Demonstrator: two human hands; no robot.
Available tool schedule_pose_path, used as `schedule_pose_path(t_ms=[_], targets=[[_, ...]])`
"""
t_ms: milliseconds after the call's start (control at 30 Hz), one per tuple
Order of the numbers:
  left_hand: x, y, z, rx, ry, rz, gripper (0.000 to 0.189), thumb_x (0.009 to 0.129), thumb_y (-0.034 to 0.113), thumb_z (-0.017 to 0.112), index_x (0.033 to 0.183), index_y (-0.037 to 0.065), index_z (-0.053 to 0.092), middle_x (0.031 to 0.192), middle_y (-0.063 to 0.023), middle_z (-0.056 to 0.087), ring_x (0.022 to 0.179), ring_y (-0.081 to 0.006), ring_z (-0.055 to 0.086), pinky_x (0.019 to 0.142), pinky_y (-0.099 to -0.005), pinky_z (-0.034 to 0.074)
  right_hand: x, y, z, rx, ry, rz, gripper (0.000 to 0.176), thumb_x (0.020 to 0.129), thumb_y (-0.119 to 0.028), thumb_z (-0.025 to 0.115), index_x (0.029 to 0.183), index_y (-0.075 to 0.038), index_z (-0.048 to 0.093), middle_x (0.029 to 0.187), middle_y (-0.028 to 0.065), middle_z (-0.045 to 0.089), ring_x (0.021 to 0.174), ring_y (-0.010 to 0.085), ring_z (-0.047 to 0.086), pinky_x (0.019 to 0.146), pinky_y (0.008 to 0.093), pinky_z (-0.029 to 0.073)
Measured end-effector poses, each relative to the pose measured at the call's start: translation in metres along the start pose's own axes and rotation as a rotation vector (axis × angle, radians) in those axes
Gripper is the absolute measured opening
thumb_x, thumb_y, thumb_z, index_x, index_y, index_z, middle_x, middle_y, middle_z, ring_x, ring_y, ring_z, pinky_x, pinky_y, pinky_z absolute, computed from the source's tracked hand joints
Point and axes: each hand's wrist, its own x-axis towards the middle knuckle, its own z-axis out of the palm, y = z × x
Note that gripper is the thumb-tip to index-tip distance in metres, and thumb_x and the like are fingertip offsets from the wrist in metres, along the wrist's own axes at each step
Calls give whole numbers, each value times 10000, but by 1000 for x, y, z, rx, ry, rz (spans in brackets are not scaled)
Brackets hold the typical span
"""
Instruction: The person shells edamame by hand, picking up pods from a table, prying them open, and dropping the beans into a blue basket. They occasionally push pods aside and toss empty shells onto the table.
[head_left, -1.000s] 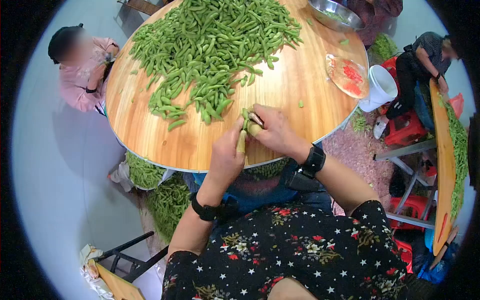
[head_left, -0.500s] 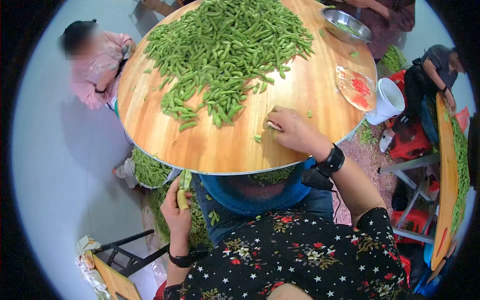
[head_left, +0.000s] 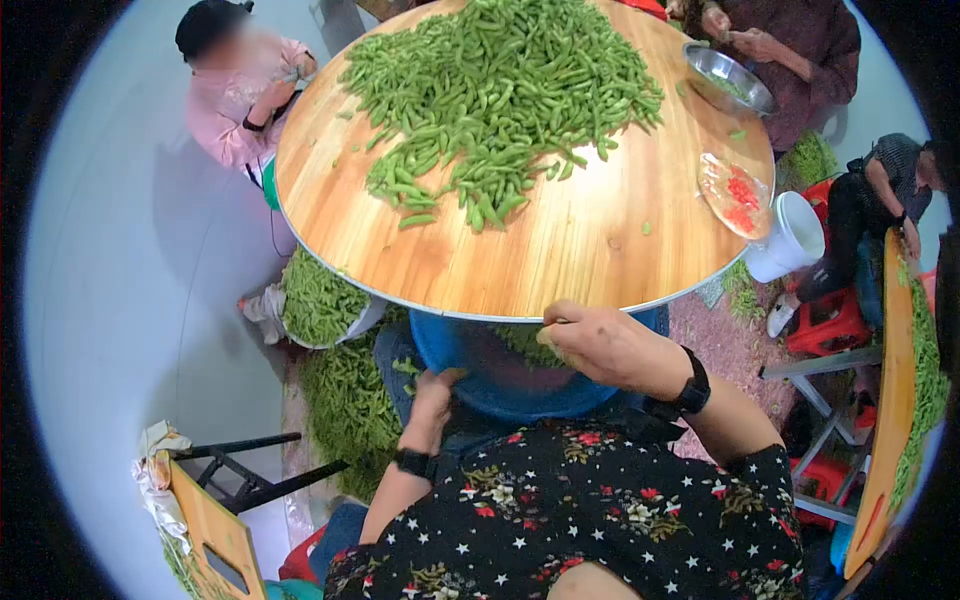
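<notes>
My right hand (head_left: 608,348) is over the front edge of the round wooden table (head_left: 340,240), above the blue tub (head_left: 470,385). Its fingers are curled together; I cannot make out what is in them. Beside the tub's left side, low over my lap, is my left hand (head_left: 430,400). Its thumb points toward the tub, and the other fingers are mostly hidden. Inside the tub lie some green pieces (head_left: 530,345), partly covered by my right hand. A large heap of green soybean pods (head_left: 510,100) covers the back and middle of the table.
A metal bowl (head_left: 730,80), a plastic-wrapped disc with red marks (head_left: 735,195) and a white bucket (head_left: 785,240) are at the right. Pods fill a container (head_left: 320,300) and cover the floor (head_left: 350,420) at left. People sit around, one (head_left: 240,100) at left.
My right hand has moved from the tabletop down to the table edge over the tub. My left hand has moved right and down toward the tub; the pod it held no longer shows.
</notes>
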Motion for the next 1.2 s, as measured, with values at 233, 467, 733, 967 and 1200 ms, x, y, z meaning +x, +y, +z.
schedule_pose_path(t_ms=[233,467,733,967,1200], targets=[[-41,41,-66,111,125,-7,177,766,61,613,933,2,608,769,-62,635,585,-187,600,511,-308,487,19,4,-36,63,258,150,171,870,-138,570,1009,-39,577,799,208,599,805,389,597,683,434,474],[-102,76,-115,80,311,59,258,737,75,617,982,1,584,839,-81,630,622,-200,591,482,-295,446,104,100,-15,-112,460,-110,177,774,-46,592,949,-26,571,821,185,546,804,360,565,683,421,455],[-108,53,-165,-247,390,181,431,717,37,622,1135,-1,522,1008,-83,608,849,-224,613,707,-347,534,118,96,-9,-141,343,44,123,751,12,531,870,-15,539,923,190,517,845,398,557,723,449,458],[-113,68,-154,18,359,202,364,724,73,625,1078,25,553,891,-54,616,674,-187,598,462,-280,468,94,81,-38,78,494,168,88,754,-34,584,802,-1,518,667,131,519,597,315,560,573,366,468],[-78,65,-69,118,142,-15,259,735,60,627,986,2,600,835,-58,632,664,-196,605,575,-319,507,56,58,-47,636,402,317,295,839,-83,590,635,-101,379,595,-26,452,496,51,468,435,244,372]])
